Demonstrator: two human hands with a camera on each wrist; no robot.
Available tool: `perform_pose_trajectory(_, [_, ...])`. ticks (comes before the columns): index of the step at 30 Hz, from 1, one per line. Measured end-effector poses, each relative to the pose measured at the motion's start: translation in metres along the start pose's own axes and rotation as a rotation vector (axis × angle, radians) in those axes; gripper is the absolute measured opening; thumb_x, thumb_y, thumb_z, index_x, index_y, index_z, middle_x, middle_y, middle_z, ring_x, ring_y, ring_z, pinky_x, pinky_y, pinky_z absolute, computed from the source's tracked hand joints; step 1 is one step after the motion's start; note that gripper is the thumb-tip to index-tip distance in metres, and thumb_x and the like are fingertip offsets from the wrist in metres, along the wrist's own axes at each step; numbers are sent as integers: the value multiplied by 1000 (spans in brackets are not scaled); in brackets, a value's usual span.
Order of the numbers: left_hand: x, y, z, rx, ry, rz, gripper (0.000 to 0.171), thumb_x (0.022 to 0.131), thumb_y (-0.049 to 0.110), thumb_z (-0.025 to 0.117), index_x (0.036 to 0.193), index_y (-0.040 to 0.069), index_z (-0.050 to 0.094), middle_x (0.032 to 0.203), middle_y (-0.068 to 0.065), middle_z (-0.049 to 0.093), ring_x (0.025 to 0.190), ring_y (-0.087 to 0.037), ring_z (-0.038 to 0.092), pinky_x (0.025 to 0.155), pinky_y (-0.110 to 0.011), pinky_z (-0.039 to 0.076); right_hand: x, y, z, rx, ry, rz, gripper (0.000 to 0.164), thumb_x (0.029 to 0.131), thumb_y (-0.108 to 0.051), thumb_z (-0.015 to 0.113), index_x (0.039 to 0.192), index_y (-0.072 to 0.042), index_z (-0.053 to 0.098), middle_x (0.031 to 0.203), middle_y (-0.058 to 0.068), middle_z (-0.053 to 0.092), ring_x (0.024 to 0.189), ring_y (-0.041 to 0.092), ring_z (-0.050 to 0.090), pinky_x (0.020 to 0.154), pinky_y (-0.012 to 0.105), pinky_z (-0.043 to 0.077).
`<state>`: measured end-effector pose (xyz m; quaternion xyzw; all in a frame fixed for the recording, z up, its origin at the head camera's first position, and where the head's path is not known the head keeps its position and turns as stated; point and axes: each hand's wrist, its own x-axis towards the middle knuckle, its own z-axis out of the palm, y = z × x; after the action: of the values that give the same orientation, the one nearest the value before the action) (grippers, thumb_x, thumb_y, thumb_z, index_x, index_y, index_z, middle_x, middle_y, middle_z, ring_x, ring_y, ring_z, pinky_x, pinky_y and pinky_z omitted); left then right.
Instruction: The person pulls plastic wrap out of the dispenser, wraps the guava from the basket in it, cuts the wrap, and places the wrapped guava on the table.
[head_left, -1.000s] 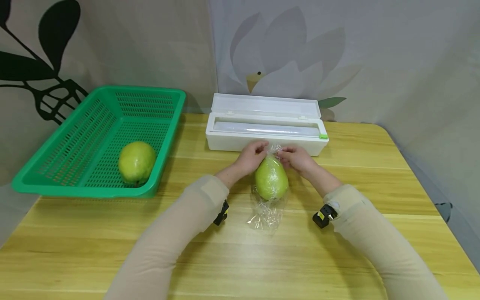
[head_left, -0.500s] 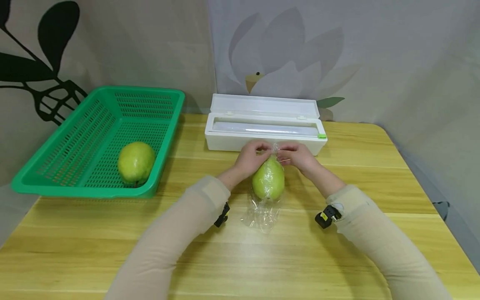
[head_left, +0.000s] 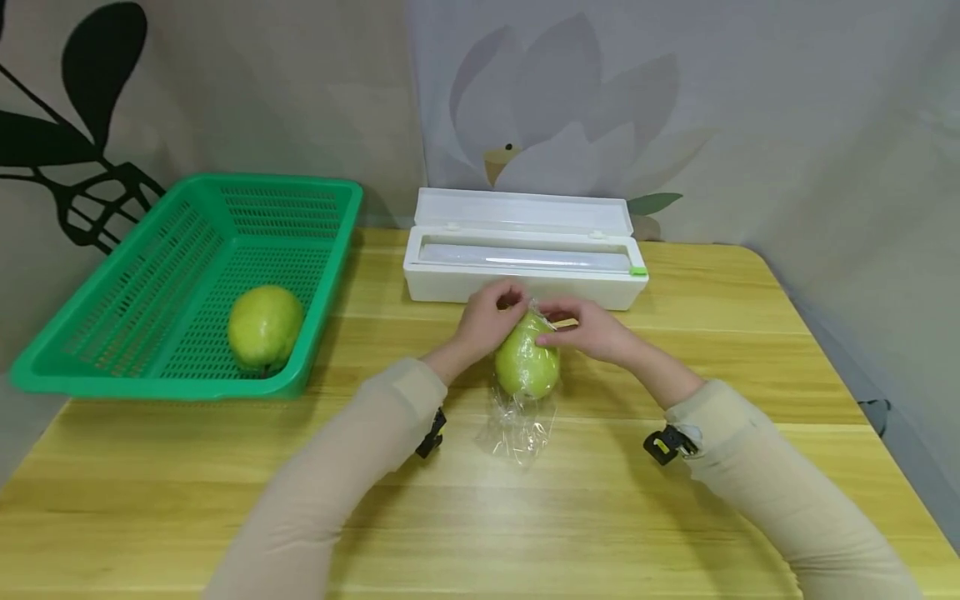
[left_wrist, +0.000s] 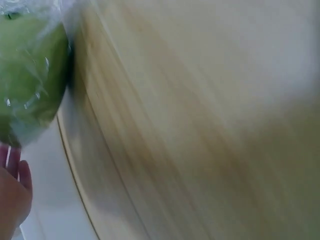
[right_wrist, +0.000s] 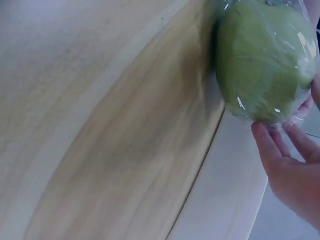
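As left hand pinches film, right hand lowers thumb onto pear
I judge twisting gives way to tucking; whether right fingers grip, I cannot tell

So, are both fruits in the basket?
No, one fruit lies in the green basket; the wrapped fruit is between left hand and right hand.

The left hand and right hand crowd the upper end of the wrapped pear, and the white cling-film box stands just beyond them, its lid raised behind. From the near side, between the sleeves, the way in is open, with only loose plastic film lying there. The green basket walls off the left; bare surface stretches right.
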<state>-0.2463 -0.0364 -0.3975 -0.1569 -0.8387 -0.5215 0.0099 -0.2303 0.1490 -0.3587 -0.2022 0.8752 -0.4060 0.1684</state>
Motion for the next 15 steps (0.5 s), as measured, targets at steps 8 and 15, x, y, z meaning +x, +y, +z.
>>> perform_pose_trajectory(8, [-14, -3, -20, 183, -115, 85, 32, 88, 33, 63, 112, 12, 63, 123, -3, 61, 121, -21, 51, 108, -44, 36, 1, -3, -1, -50, 28, 57, 51, 87, -27, 66, 130, -3, 53, 132, 19, 54, 121, 35, 52, 99, 46, 45])
perform_pose_trajectory(15, [-26, -6, -26, 322, -189, 145, 40, 92, 38, 55, 125, 14, 56, 132, -4, 55, 126, -23, 48, 110, -44, 34, -3, 0, -1, -92, -46, -69, 52, 89, -25, 64, 133, -3, 50, 135, 18, 52, 120, 34, 53, 97, 44, 48])
